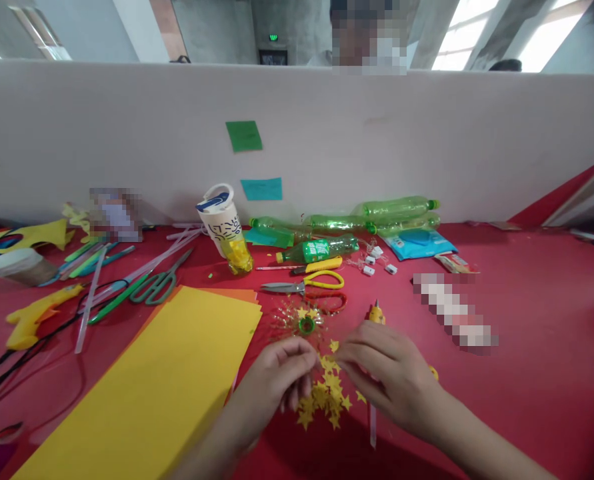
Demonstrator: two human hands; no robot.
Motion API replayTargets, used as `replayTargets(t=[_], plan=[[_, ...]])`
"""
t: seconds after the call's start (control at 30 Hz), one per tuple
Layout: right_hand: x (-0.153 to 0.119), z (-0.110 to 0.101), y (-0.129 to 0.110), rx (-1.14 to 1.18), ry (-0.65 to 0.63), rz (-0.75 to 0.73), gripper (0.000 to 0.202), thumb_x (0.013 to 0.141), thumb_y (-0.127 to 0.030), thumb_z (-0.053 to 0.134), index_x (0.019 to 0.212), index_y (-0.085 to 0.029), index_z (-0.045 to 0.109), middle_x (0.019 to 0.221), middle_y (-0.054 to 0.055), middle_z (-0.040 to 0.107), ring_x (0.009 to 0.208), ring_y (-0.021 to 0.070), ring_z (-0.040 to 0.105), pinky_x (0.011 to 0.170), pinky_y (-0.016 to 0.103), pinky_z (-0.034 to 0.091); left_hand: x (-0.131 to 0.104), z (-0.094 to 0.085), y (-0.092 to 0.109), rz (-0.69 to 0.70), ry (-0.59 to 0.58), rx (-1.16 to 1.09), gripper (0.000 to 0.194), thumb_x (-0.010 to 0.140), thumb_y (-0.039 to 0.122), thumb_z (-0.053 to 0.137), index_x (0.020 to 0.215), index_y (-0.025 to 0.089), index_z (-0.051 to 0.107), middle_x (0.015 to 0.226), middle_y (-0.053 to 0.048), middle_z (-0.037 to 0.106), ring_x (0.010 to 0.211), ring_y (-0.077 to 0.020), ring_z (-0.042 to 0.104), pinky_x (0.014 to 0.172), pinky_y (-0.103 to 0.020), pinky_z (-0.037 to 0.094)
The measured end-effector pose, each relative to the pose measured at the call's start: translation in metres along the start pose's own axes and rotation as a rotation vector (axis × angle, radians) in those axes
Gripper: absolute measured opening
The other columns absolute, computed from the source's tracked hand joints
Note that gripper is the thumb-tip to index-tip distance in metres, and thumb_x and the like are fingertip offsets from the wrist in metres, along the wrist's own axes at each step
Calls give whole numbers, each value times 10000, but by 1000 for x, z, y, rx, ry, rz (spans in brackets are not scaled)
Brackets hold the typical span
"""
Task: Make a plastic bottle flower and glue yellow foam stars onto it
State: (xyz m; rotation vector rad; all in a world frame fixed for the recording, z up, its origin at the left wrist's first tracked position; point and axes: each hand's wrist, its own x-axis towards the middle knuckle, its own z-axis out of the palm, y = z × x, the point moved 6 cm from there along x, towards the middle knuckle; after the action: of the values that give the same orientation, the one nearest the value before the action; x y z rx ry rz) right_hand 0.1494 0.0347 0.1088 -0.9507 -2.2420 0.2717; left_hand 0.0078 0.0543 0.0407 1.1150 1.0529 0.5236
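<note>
Just above a pile of small yellow stars (pixel 327 398) on the red table, my two hands face each other, a small gap between them. My left hand (pixel 289 373) is closed, thumb pressed to the index finger; whatever it pinches is too small to name. My right hand (pixel 377 363) is also closed, its fingertips together near a star at the pile's upper edge; what they hold cannot be made out. Beyond the hands lies a cut clear bottle piece with a green ring (pixel 307 325), fringed in thin strips. A yellow-bodied tool (pixel 376 313) lies partly behind my right hand.
Yellow sheets (pixel 177 373) lie left of my hands. Scissors (pixel 304 287), a yellow cutter (pixel 321 265), green bottles (pixel 401 208) and a white cup (pixel 221 223) lie or stand toward the white partition (pixel 151 133). A yellow glue gun (pixel 31 320) with cable is at far left. A person is behind the partition.
</note>
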Motion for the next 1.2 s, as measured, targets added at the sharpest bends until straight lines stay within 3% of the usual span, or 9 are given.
replayTargets(t=[0.1, 0.2, 0.43, 0.63, 0.83, 1.2], plan=[[5, -4, 14, 4, 21, 93, 99, 894, -127, 501, 905, -165, 592, 812, 40, 592, 727, 139, 511, 644, 269, 408, -1, -25, 19, 302, 326, 421, 151, 848, 333, 494, 837, 211, 582, 748, 1, 533, 670, -129, 496, 638, -265, 403], [12, -4, 24, 44, 21, 174, 109, 900, -134, 490, 878, -166, 592, 789, 26, 567, 696, 121, 503, 617, 249, 394, -1, -32, 28, 453, 462, 689, 139, 846, 299, 507, 908, 236, 613, 930, -34, 521, 866, -180, 520, 801, -339, 424], [22, 7, 34, 126, -4, 315, 127, 882, -131, 485, 871, -182, 601, 768, 5, 544, 651, 110, 485, 583, 242, 374, 8, -31, 31, 576, 518, 822, 174, 855, 230, 484, 915, 243, 646, 990, -57, 475, 944, -208, 494, 834, -377, 443], [25, 13, 37, 132, -20, 333, 116, 869, -129, 494, 858, -190, 592, 777, 1, 545, 659, 110, 488, 592, 244, 369, 12, -31, 35, 639, 536, 902, 99, 821, 219, 541, 833, 224, 639, 1009, -63, 455, 916, -215, 467, 809, -388, 434], [25, 21, 38, 131, -31, 340, 121, 863, -127, 492, 843, -195, 590, 773, -2, 552, 658, 111, 495, 590, 240, 374, 12, -27, 33, 672, 556, 980, 141, 810, 210, 552, 927, 227, 627, 1030, -75, 459, 921, -231, 453, 796, -406, 427], [21, 37, 39, 150, -57, 393, 102, 833, -132, 513, 806, -199, 584, 721, -16, 584, 620, 108, 515, 579, 220, 378, 20, -29, 17, 607, 576, 803, 133, 766, 142, 559, 829, 227, 639, 1016, -55, 478, 944, -215, 481, 809, -370, 439]])
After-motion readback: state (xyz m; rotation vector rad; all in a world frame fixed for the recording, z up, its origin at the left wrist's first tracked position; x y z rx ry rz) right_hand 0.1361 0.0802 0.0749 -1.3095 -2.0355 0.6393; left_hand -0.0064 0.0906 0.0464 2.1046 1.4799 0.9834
